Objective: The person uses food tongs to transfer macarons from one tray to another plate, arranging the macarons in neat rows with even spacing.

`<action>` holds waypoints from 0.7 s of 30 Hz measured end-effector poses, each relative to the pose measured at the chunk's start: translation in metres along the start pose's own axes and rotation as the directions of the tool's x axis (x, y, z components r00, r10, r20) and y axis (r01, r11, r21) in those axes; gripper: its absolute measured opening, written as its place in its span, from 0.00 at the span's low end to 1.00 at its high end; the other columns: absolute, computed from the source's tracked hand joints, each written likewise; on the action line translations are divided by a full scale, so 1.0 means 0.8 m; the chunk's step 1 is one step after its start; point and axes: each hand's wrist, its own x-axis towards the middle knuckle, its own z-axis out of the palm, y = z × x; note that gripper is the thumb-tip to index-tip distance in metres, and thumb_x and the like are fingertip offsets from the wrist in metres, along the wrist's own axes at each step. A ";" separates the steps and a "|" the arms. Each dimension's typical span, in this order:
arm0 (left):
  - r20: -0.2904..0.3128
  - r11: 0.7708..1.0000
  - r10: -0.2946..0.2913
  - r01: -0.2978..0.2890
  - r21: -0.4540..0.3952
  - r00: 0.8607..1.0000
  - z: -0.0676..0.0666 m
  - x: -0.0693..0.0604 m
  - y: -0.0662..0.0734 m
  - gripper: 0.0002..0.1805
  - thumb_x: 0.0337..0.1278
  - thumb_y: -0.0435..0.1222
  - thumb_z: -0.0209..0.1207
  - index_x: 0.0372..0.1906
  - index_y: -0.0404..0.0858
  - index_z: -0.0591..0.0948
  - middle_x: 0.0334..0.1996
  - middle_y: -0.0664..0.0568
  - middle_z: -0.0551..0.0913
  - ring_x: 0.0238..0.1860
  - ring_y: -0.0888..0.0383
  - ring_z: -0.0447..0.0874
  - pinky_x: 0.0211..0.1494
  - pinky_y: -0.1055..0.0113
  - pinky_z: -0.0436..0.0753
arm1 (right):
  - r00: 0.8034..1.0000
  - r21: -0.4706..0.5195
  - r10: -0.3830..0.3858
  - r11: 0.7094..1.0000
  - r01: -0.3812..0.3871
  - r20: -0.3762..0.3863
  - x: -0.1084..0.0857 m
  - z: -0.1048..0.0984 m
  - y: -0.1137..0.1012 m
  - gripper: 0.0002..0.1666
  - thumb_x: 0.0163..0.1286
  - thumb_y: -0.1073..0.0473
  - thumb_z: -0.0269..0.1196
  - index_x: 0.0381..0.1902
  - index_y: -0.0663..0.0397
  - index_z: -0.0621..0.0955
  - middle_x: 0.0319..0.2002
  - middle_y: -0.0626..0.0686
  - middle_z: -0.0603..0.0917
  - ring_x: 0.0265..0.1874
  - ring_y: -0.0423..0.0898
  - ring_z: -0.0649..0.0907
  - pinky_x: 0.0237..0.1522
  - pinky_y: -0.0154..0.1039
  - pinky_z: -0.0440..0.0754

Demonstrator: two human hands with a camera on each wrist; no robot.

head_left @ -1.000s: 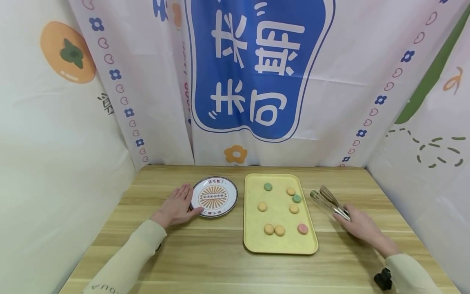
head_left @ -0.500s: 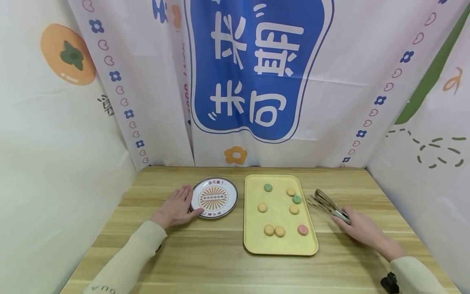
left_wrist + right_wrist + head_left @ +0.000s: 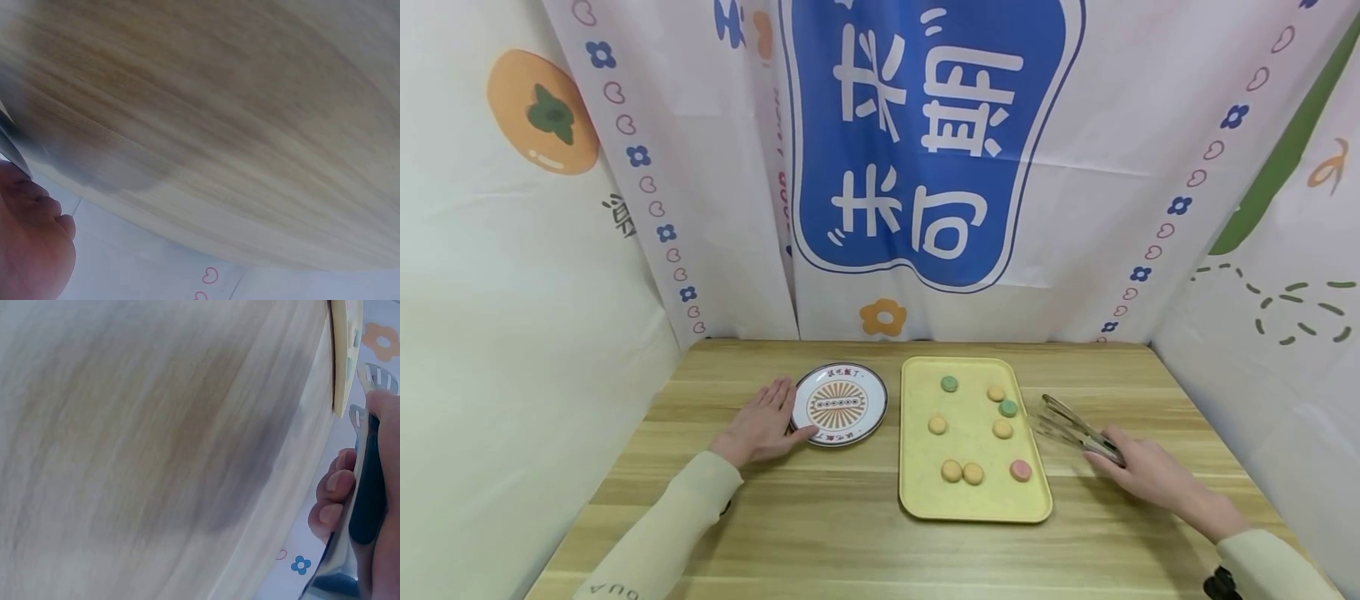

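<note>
At the plate's left edge lies my left hand [image 3: 763, 425], fingers straight along the rim and thumb stretched over the near edge. The plate [image 3: 838, 404] is white with a dark rim and an orange sunburst print. My right hand [image 3: 1150, 471] grips metal tongs [image 3: 1070, 423] to the right of the yellow tray, their slotted ends pointing left and apart, with nothing between them. In the right wrist view the fingers and thumb wrap round the tongs' [image 3: 367, 494] dark green handle. Left wrist view catches only part of the left hand [image 3: 34, 234] under the plate's edge.
Between the hands lies a yellow tray [image 3: 925, 504] with several macarons: yellow ones [image 3: 937, 425], two green ones [image 3: 950, 383] and a pink one [image 3: 1020, 471]. All rest on a wooden table [image 3: 820, 533]. Printed cloth [image 3: 1120, 225] hangs behind and on both sides.
My right hand has shifted slightly right and nearer to me, and the tongs' ends have turned a little. The left hand stays at the plate.
</note>
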 end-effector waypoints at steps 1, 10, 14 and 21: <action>0.000 1.000 0.000 0.000 0.002 1.000 -0.001 0.000 0.000 0.58 0.62 0.72 0.35 0.74 0.24 0.53 0.76 0.30 0.51 0.78 0.37 0.48 0.80 0.46 0.52 | 1.000 -0.005 -0.006 1.000 0.006 -0.003 -0.001 0.000 -0.001 0.18 0.71 0.40 0.59 0.39 0.48 0.73 0.16 0.43 0.67 0.15 0.37 0.67 0.16 0.31 0.63; -0.008 1.000 0.008 -0.008 0.019 1.000 -0.004 -0.003 0.001 0.58 0.62 0.72 0.35 0.74 0.24 0.54 0.76 0.31 0.53 0.78 0.37 0.49 0.80 0.46 0.53 | 0.997 -0.030 -0.069 0.997 0.068 -0.031 -0.006 -0.002 -0.007 0.16 0.68 0.42 0.64 0.36 0.44 0.74 0.15 0.39 0.65 0.14 0.33 0.65 0.16 0.29 0.63; -0.010 0.999 0.009 -0.009 0.031 1.000 -0.004 -0.003 0.001 0.57 0.63 0.72 0.35 0.74 0.24 0.54 0.76 0.30 0.53 0.77 0.37 0.50 0.80 0.46 0.54 | 0.992 -0.039 -0.113 0.993 0.111 -0.052 -0.007 -0.005 -0.013 0.14 0.65 0.46 0.67 0.34 0.45 0.75 0.15 0.38 0.65 0.14 0.31 0.64 0.16 0.28 0.63; -0.013 1.000 0.016 -0.016 0.024 1.000 -0.004 -0.003 0.003 0.56 0.64 0.71 0.36 0.74 0.24 0.54 0.76 0.30 0.53 0.77 0.37 0.50 0.80 0.46 0.53 | 0.966 -0.055 -0.250 0.968 0.247 -0.070 -0.014 -0.015 -0.018 0.15 0.60 0.55 0.71 0.41 0.52 0.79 0.16 0.33 0.64 0.15 0.27 0.61 0.15 0.26 0.61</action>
